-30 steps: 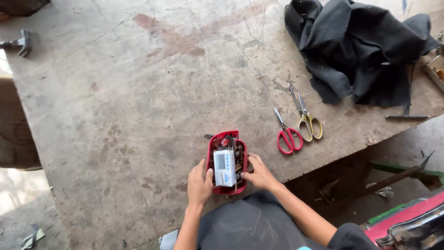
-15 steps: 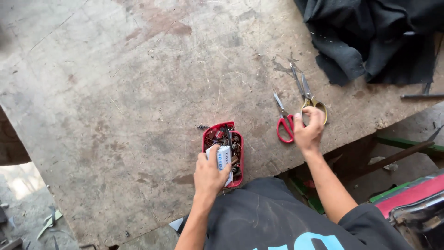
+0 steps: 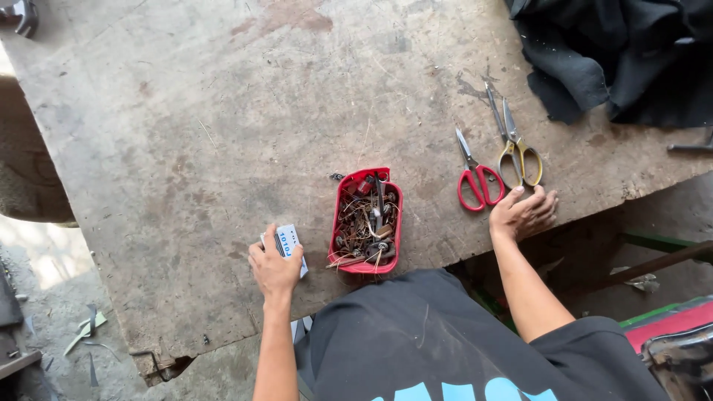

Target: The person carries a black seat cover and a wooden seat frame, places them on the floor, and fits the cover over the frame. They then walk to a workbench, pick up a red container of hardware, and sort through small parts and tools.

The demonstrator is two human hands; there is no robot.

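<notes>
Both hands down on the worn grey desk [image 3: 223, 111], lower half of frame.
Left hand [image 3: 275, 269] presses flat on a small white card packet [image 3: 288, 241], lower centre-left; keep it flat. Right hand [image 3: 522, 214], loosely curled, empty, touches 2 scissors' handles: red-handled [image 3: 479, 186], yellow-handled [image 3: 520, 160]. Red plastic tray of rusty parts [image 3: 366, 221] sits between.

A worn, stained grey table [image 3: 223, 111] fills most of the view, with a reddish patch near its far edge and a broken notch at its near left corner. A heap of black cloth [image 3: 631, 52] lies on its far right corner. A red tray [image 3: 340, 223] full of rusty wire bits and small metal parts sits near the front edge. At the far left corner a dark metal tool [image 3: 21, 15] shows in part. Below the table on the left, pale scraps [image 3: 85, 330] lie on the ground.
</notes>
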